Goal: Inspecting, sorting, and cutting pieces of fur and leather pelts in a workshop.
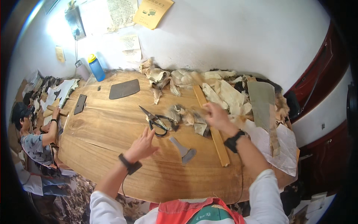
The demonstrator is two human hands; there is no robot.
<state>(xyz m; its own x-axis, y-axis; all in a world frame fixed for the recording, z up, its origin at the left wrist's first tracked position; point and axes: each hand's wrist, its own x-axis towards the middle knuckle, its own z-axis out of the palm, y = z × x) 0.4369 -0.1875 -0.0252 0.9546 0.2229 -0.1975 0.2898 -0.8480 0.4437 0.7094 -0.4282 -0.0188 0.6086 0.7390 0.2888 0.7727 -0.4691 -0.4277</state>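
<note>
My left hand [141,146] is over the wooden table, its fingers stretched out and nothing in it. Just beyond its fingertips lie scissors [158,125] with black handles, their blades spread, pointing far left. My right hand [217,116] is above a long wooden strip [220,149], fingers curled together and a little blurred. Whatever it may grip is hidden. Several fur scraps [192,118] lie between the scissors and that hand. Nearer me is a grey flat piece [182,150], narrow in the middle and wide at its ends.
Hide and fur pieces [225,93] are heaped along the wall, with a grey-green panel [261,99] and white sheet [285,143] at right. Far left are a dark flat plate [125,89], a small dark block [80,104] and a blue bottle [97,69]. A co-worker [37,143] is left.
</note>
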